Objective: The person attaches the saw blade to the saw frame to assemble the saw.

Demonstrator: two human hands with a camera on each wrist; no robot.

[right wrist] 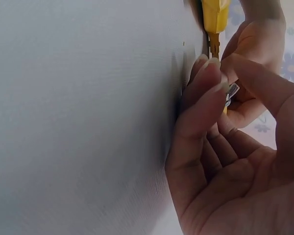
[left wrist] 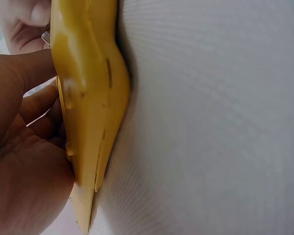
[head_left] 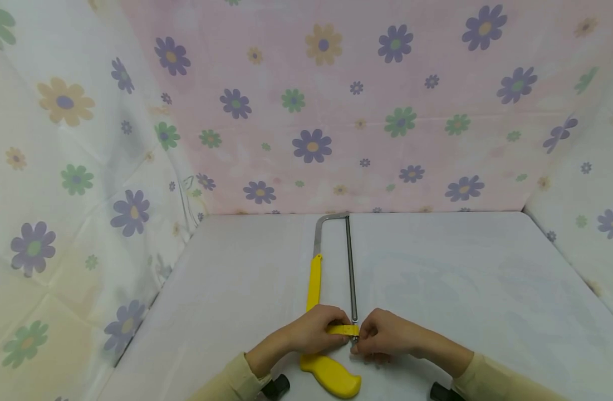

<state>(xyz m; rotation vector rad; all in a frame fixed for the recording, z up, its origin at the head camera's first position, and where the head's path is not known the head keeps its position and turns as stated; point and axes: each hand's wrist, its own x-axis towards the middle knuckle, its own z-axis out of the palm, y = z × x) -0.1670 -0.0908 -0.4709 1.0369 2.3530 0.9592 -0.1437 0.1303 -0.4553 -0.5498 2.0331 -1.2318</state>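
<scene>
A hacksaw [head_left: 314, 281] with a yellow handle [head_left: 336, 379] lies flat on the white table, its grey metal bow and blade [head_left: 351, 267] pointing away from me. My left hand [head_left: 316, 332] grips the yellow frame just ahead of the handle, thumb and fingers at the short yellow crosspiece [head_left: 343, 330]. In the left wrist view the yellow handle [left wrist: 88, 98] hides part of those fingers. My right hand [head_left: 386, 336] has its thumb and curled fingers at the small metal wing nut [right wrist: 232, 90] behind the crosspiece, pinching it; fingertips partly cover it.
The white tabletop [head_left: 461, 278] spreads out on both sides of the saw. Flower-printed cloth [head_left: 286, 139] hangs behind the table and along both sides. Black wrist devices [head_left: 276, 387] sit below each sleeve cuff.
</scene>
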